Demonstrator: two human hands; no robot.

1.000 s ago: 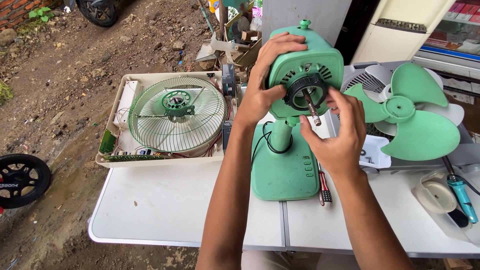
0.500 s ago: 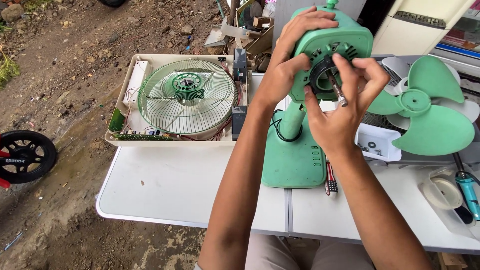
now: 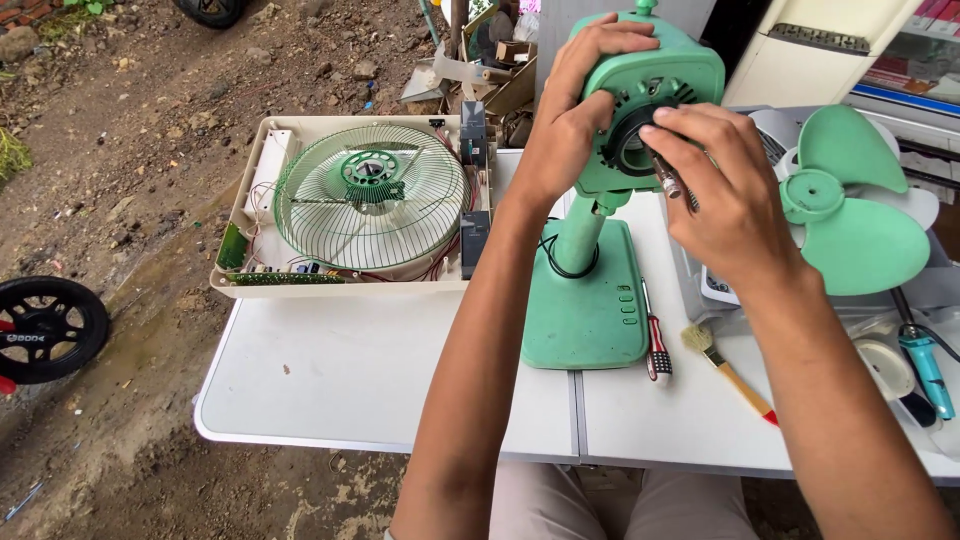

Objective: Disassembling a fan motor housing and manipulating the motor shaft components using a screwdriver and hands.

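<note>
White desk (image 3: 330,380) outdoors — left hand (image 3: 570,120) clamps the green fan motor housing (image 3: 650,90), right hand (image 3: 725,200) fingers pinch at its black shaft collar (image 3: 632,145) — rigid plastic, likely top-heavy, best gripped at the housing.

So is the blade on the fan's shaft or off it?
Off. The green blade lies on the table to the right, apart from the fan's motor housing, whose shaft sticks out bare.
</note>
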